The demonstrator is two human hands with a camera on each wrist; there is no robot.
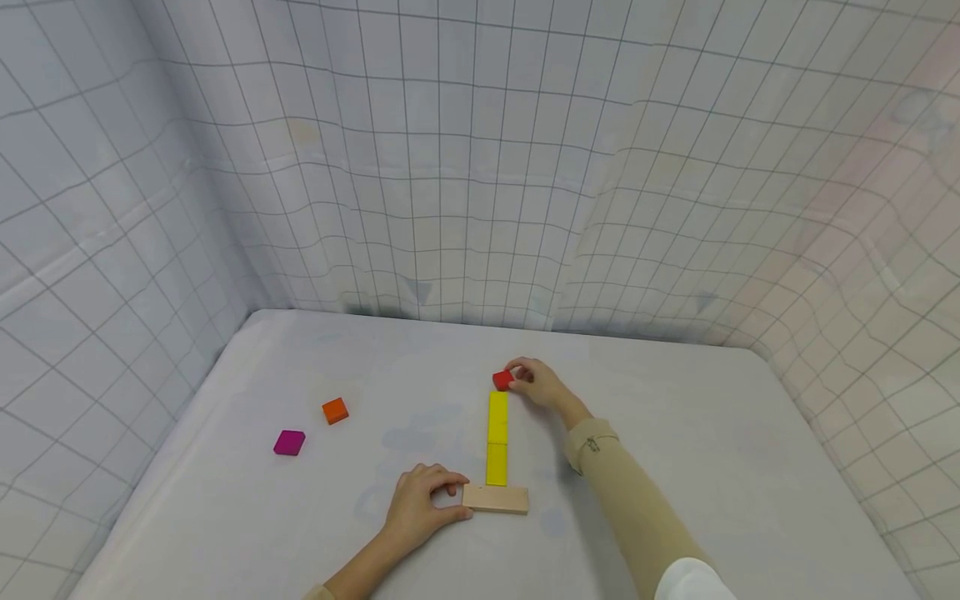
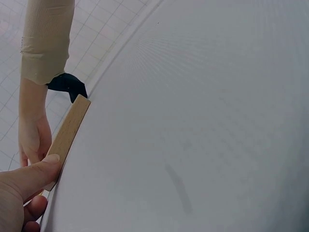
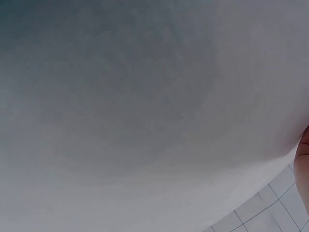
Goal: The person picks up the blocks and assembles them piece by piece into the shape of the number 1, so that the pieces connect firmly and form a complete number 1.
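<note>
In the head view my left hand (image 1: 419, 505) pinches the left end of a plain wooden block (image 1: 495, 499), thumb on the near side and fingers on the far side. The left wrist view shows the thumb pressed on that wooden block (image 2: 70, 133). Two yellow blocks (image 1: 497, 418) lie end to end, running away from the wooden block's far side. At their far end my right hand (image 1: 542, 385) holds a small red block (image 1: 502, 381) between thumb and fingers. Only a sliver of the right hand (image 3: 302, 169) shows in the right wrist view.
To the left on the white-covered table (image 1: 675, 467) lie an orange block (image 1: 335, 410) and a magenta block (image 1: 289, 442), apart from each other. Grid-patterned curtains (image 1: 480, 167) hang behind the table and along both sides.
</note>
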